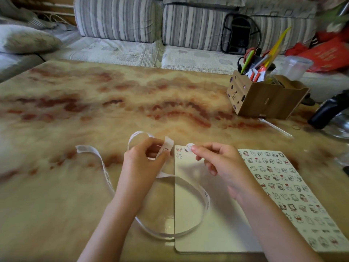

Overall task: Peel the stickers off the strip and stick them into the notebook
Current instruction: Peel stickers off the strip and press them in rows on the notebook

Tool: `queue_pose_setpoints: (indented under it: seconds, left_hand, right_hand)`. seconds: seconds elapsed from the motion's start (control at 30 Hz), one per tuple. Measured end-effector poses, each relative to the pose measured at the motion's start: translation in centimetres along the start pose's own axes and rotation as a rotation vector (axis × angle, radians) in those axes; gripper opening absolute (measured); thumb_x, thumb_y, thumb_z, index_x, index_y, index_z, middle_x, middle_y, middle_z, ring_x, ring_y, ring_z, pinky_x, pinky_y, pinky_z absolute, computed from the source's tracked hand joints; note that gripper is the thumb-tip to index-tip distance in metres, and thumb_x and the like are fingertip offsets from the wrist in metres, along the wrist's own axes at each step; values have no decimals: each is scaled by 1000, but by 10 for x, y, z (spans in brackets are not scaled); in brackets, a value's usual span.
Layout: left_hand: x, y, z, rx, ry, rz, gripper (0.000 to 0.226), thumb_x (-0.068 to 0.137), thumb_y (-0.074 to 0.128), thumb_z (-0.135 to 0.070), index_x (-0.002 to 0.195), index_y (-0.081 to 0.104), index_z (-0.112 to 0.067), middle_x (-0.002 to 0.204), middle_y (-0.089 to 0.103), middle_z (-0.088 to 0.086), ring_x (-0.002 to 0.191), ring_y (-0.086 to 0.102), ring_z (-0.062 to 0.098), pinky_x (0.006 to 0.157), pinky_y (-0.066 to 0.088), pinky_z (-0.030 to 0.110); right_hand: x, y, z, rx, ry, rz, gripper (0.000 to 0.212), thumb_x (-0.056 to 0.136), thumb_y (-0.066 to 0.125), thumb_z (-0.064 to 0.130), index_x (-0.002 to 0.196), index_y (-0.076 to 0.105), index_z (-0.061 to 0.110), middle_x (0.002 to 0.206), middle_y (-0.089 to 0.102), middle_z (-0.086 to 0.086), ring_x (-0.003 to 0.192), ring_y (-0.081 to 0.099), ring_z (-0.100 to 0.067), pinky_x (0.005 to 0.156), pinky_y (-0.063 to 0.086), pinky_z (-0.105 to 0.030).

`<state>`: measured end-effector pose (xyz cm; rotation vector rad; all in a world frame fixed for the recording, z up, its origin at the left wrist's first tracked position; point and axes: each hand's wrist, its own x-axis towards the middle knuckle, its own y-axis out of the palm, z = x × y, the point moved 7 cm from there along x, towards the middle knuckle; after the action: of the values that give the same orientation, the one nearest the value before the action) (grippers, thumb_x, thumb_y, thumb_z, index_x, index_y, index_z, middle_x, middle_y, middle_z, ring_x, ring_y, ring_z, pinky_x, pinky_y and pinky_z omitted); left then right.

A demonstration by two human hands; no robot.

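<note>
We list:
- Strip (107, 176): thin white paper ribbon, looped across the glossy marbled surface (75, 110) and the notebook (198, 224).
- Notebook: open, with a smooth cream page at left and a sticker-covered page at right.
- Left hand (145, 157): fingers curled, pinching the strip.
- Right hand (217, 161): fingers closed on a small round sticker (190, 146) at the page's top corner.

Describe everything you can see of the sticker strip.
The strip is a long, narrow white paper-like ribbon bearing small printed stickers. It lies in loose curls on the table, one loop crossing the blank page of the notebook. The left hand pinches it near one end, where it arches upward.
</note>
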<state>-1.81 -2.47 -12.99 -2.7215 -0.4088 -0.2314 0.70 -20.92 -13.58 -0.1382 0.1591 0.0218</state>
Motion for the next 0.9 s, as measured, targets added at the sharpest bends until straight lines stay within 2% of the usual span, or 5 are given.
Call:
queue_pose_setpoints:
  seconds: [0.1, 0.3, 0.5, 0.67, 0.9]
  left_hand:
    - [1, 5, 4, -37, -50, 16, 35, 86, 63, -11, 109, 53, -34, 81, 66, -4, 61, 63, 1, 56, 48, 11]
    - [14, 19, 10, 149, -51, 78, 25, 87, 53, -3, 82, 71, -20, 67, 67, -6, 60, 59, 5, 53, 42, 9]
    - [21, 24, 14, 275, -75, 82, 11, 85, 65, -23, 76, 65, -30, 62, 55, -17, 58, 51, -1, 57, 38, 2]
    - [23, 30, 24, 290, -108, 122, 4, 80, 70, -29, 80, 66, -31, 66, 58, -14, 59, 51, -1, 51, 37, 9]
    - [24, 36, 29, 281, -109, 139, 11, 77, 74, -31, 81, 65, -33, 80, 62, -10, 75, 58, 10, 69, 45, 26]
  right_hand:
    - [6, -14, -3, -155, -54, -115, 19, 82, 74, 22, 66, 68, 14, 50, 55, 13, 38, 38, 2, 41, 28, -9]
    - [18, -6, -14, -251, -47, -117, 15, 80, 74, 24, 70, 73, 13, 56, 60, 9, 45, 47, 5, 49, 34, -8]
    - [26, -2, -19, -338, -21, -131, 17, 77, 75, 29, 68, 74, 14, 54, 60, 6, 54, 52, -7, 60, 38, -26]
    - [27, 1, -21, -401, -8, -151, 18, 74, 76, 35, 65, 73, 19, 54, 62, 7, 62, 56, -10, 64, 40, -25]
    - [29, 0, -24, -415, 6, -180, 19, 73, 77, 37, 65, 74, 20, 58, 66, 7, 67, 60, -11, 66, 42, -25]
